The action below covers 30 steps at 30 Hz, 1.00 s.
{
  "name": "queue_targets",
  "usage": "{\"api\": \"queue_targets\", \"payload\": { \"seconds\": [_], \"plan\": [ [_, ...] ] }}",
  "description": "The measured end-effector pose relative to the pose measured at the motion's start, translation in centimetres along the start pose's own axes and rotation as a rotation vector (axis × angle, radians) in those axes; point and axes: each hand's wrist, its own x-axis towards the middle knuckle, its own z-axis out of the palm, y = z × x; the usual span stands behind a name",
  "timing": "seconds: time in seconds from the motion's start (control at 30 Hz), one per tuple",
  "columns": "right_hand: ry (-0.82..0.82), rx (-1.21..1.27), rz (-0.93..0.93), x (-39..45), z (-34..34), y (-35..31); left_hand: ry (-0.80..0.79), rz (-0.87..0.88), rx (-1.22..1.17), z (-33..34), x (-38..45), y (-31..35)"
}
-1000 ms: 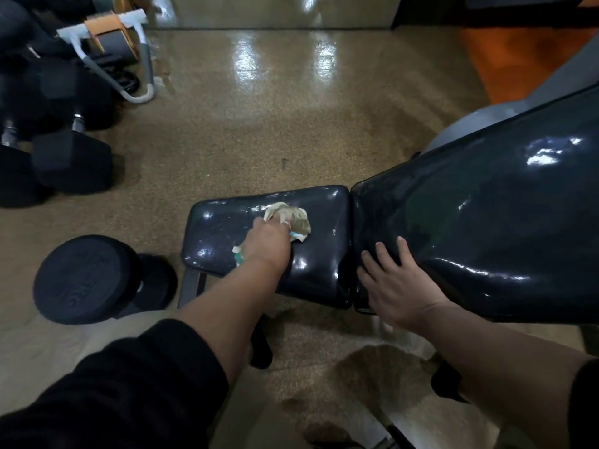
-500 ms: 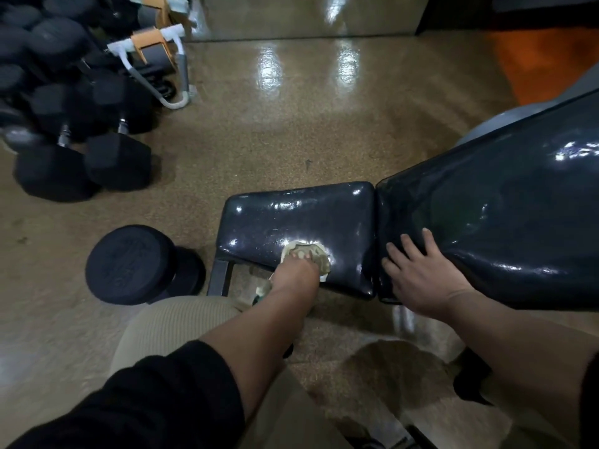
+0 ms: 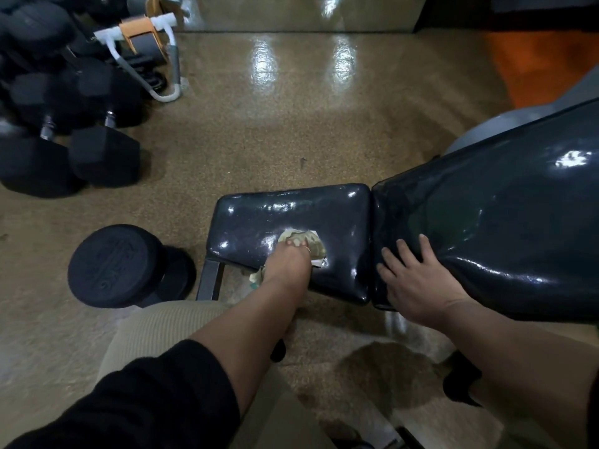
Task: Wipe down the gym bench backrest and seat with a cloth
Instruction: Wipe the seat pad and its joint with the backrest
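The bench's dark, glossy seat pad (image 3: 259, 215) lies across the middle of the view. Its backrest (image 3: 502, 222) slopes up to the right. A crumpled pale cloth (image 3: 312, 243) lies on the near half of the seat. My left hand (image 3: 288, 264) grips it and holds it down on the pad; a tail of the cloth hangs out below my wrist, over the seat's near edge. My right hand (image 3: 415, 280) rests flat, fingers spread, on the backrest's lower end, beside the gap to the seat.
A round black dumbbell (image 3: 113, 264) lies on the floor left of the seat. Several hex dumbbells (image 3: 97, 157) crowd the far left. A white-framed piece with an orange pad (image 3: 142, 37) stands behind them. A dark wet patch (image 3: 382, 371) marks the floor under the bench.
My left hand has drawn the cloth from the seat's far middle to its near edge, then a little way back onto the pad. My right hand has stayed on the backrest.
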Motion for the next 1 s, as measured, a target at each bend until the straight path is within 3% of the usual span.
{"api": "queue_targets", "payload": {
  "seconds": [0.4, 1.0],
  "plan": [
    [0.191, 0.059, 0.004, 0.0, 1.6, -0.2, 0.086, -0.057, -0.114, -2.6, 3.5, 0.1],
    [0.197, 0.031, -0.006, 0.1, 1.2, -0.2, 0.016, -0.192, -0.272, -4.8, 8.4, -1.7]
  ]
}}
